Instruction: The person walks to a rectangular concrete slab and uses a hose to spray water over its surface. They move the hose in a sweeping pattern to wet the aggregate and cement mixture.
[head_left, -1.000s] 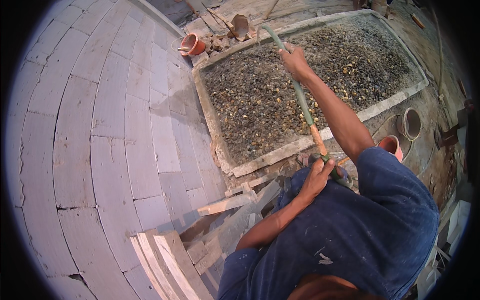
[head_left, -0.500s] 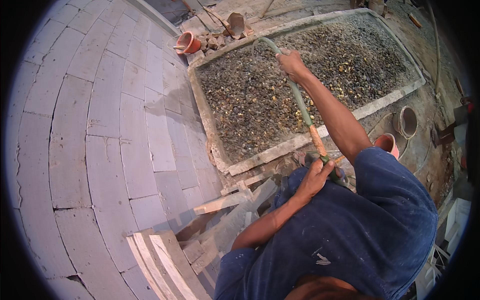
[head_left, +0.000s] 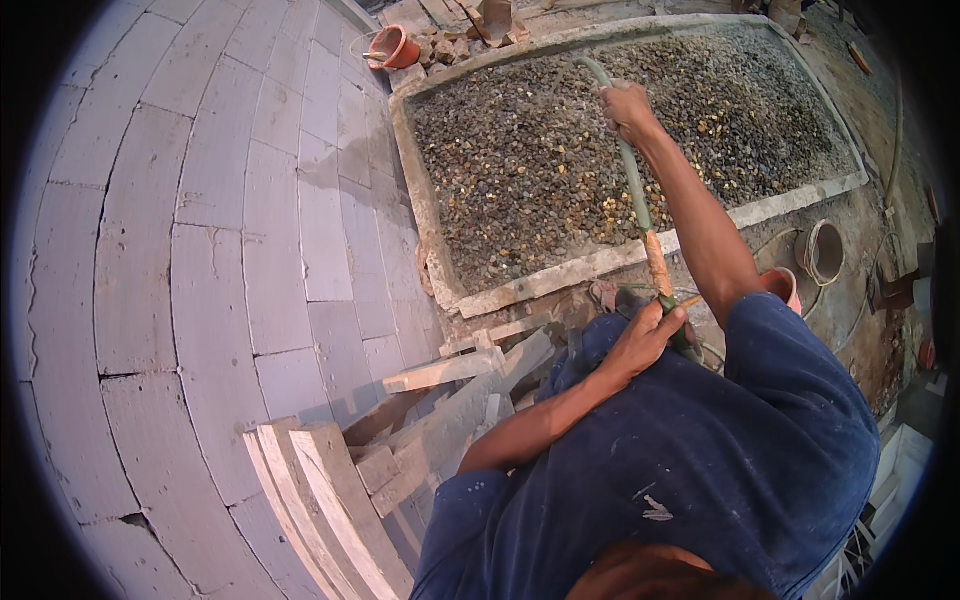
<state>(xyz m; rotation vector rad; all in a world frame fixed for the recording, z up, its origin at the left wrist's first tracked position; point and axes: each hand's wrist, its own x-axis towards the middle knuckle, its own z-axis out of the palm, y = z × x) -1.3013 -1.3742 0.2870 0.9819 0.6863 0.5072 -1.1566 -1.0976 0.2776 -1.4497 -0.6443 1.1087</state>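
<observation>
A long green hose [head_left: 633, 183] stretches from near my waist out over a rectangular bed of wet gravel [head_left: 530, 160]. My right hand [head_left: 628, 110] is closed around it near its far end, with the arm reaching forward. Beyond that hand the hose tip bends over to the left, above the stones; whether water is leaving it is hard to make out. Close to my body, my left hand [head_left: 648, 338] grips the hose's lower part, just below a section wrapped in tan-orange material [head_left: 656, 262]. The hose below this hand is mostly hidden.
A pale raised rim [head_left: 560, 278] borders the gravel. A grey block wall [head_left: 210, 300] fills the left side. Wooden boards [head_left: 345, 490] stand at lower left. An orange bucket [head_left: 393, 48] sits at the far corner; another orange bucket [head_left: 782, 287] and a grey bucket [head_left: 822, 252] are on the right.
My right hand and the hose tip have swung a little to the right over the gravel. The view has shifted slightly. Both hands keep their hold on the hose.
</observation>
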